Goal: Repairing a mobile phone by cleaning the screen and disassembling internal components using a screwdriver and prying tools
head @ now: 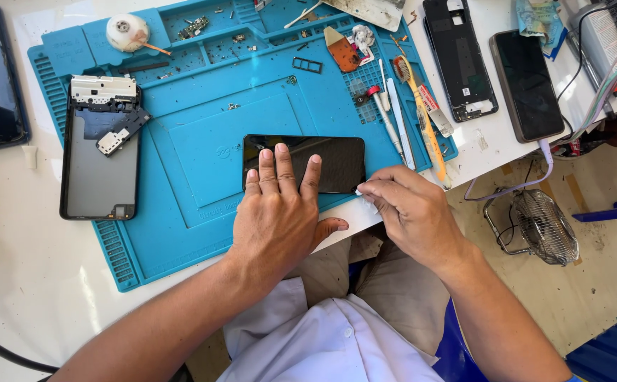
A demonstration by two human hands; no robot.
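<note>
- Right now the left hand (pixel 278 212) lies flat and open, fingers spread, pressing on the black phone screen (pixel 322 163), which sits near the front edge of the blue work mat (pixel 202 141).
- Just beside the screen's right front corner, the right hand (pixel 411 212) is curled, its fingertips pinched on something small and pale (pixel 360 191); I cannot tell what it is.
- Toward the mat's left edge lies an opened phone body (pixel 100 152), back up, with loose parts on its upper half.
- Along the mat's right edge rest a toothbrush (pixel 414 99), a thin metal tool (pixel 386 117) and a small orange pry piece (pixel 341 51).
- Beyond the mat, on the white desk (pixel 11 233) toward its right edge, lie a phone frame (pixel 459 56) and a dark phone (pixel 527 85) with a cable plugged in.
</note>
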